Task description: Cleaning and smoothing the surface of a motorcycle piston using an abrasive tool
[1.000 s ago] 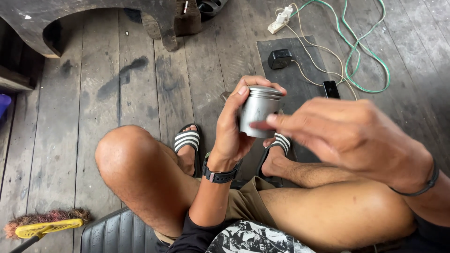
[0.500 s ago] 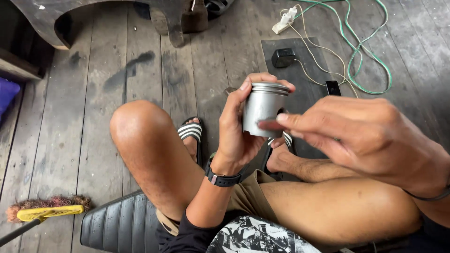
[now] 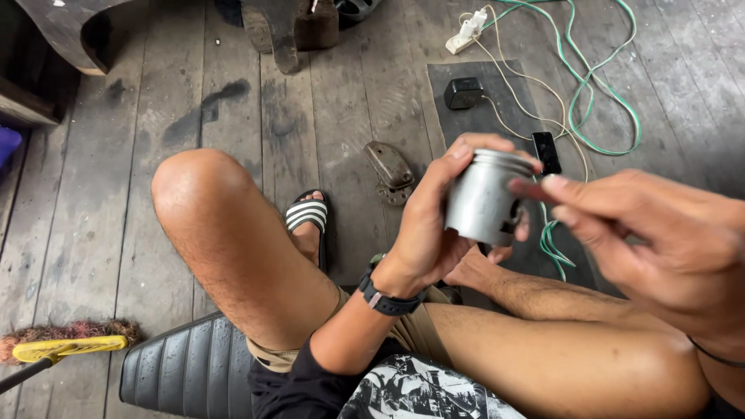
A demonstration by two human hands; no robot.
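My left hand (image 3: pixel 431 225) grips a grey metal piston (image 3: pixel 483 199), a short ringed cylinder with a hole in its side, held upright in front of my crossed legs. Thumb and fingers wrap its left side and top rim. My right hand (image 3: pixel 652 233) reaches in from the right, fingertips pinched together at the piston's side hole; whether they hold a small part I cannot tell. A black watch is on my left wrist.
I sit on a ribbed black seat (image 3: pixel 186 372) over a wooden plank floor. A rusty metal bracket (image 3: pixel 392 171) lies beyond my sandalled foot. A black mat carries a black adapter (image 3: pixel 464 93), a small black device (image 3: pixel 546 151) and green and white cables (image 3: pixel 590 85). A yellow brush (image 3: pixel 66 345) lies at left.
The view has shifted, so the piston and both hands sit further right in frame. The rusty bracket on the floor is now uncovered. My right fingertips stay at the piston's side.
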